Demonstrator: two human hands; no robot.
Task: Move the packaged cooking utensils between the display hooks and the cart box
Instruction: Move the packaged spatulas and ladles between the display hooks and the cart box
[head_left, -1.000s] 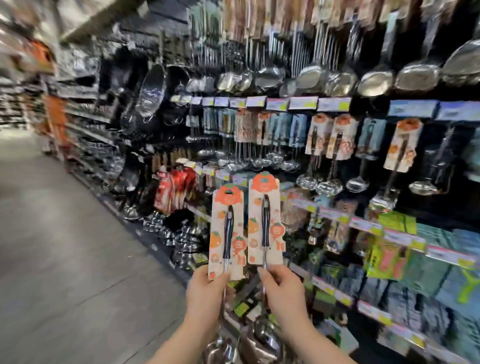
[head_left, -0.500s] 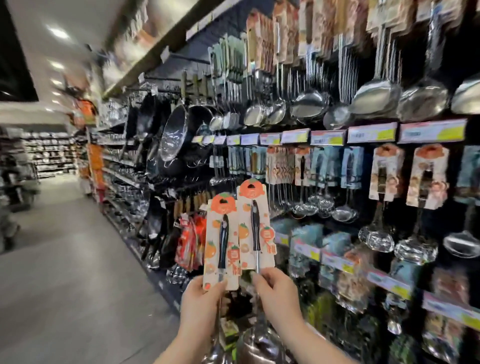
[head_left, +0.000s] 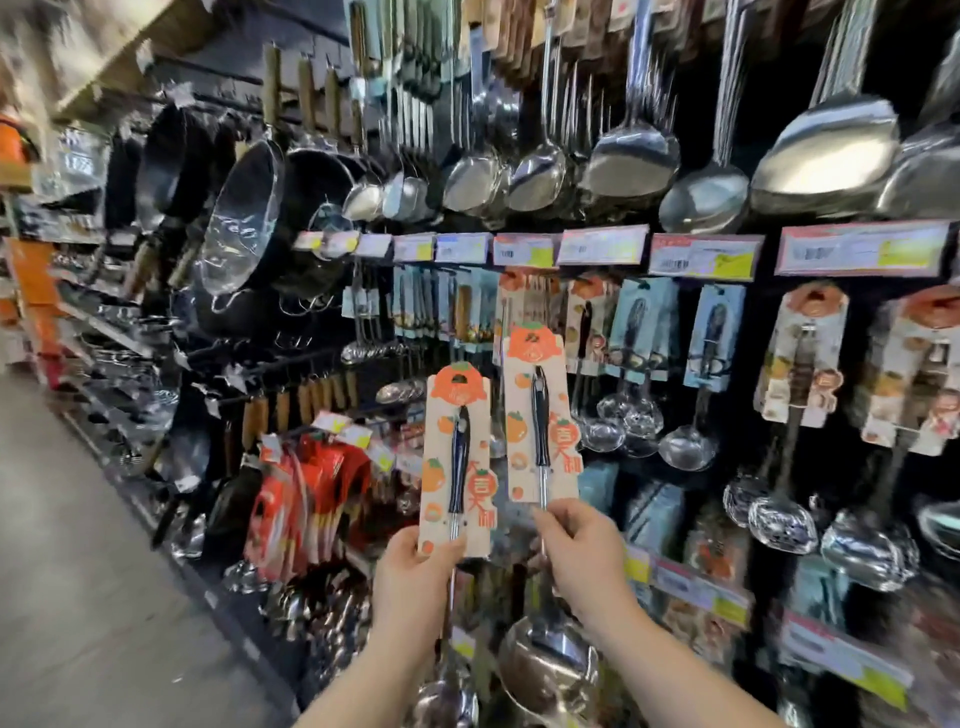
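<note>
I hold two packaged ladles upright in front of the display wall. My left hand (head_left: 415, 577) pinches the lower edge of the left ladle's card (head_left: 457, 462), cream with orange fruit prints and a dark handle. My right hand (head_left: 582, 556) pinches the steel shaft just below the right ladle's card (head_left: 540, 415), which stands a little higher and nearer the hooks. Both steel bowls hang below my wrists, the right bowl (head_left: 545, 670) plainly in view. Matching orange-topped packs (head_left: 530, 296) hang on a hook straight behind. The cart box is out of view.
Price tags (head_left: 602, 247) run along a rail above the hooks. Large steel ladles and spatulas (head_left: 628, 161) hang overhead, black woks (head_left: 244, 218) at the left. Blue-carded ladles (head_left: 644, 322) and more orange-carded ones (head_left: 802, 353) hang to the right. Grey aisle floor (head_left: 78, 571) lies left.
Both hands have lifted the two packs higher and closer to the hooks. The right pack now stands above the left one, and the view has drawn nearer to the wall.
</note>
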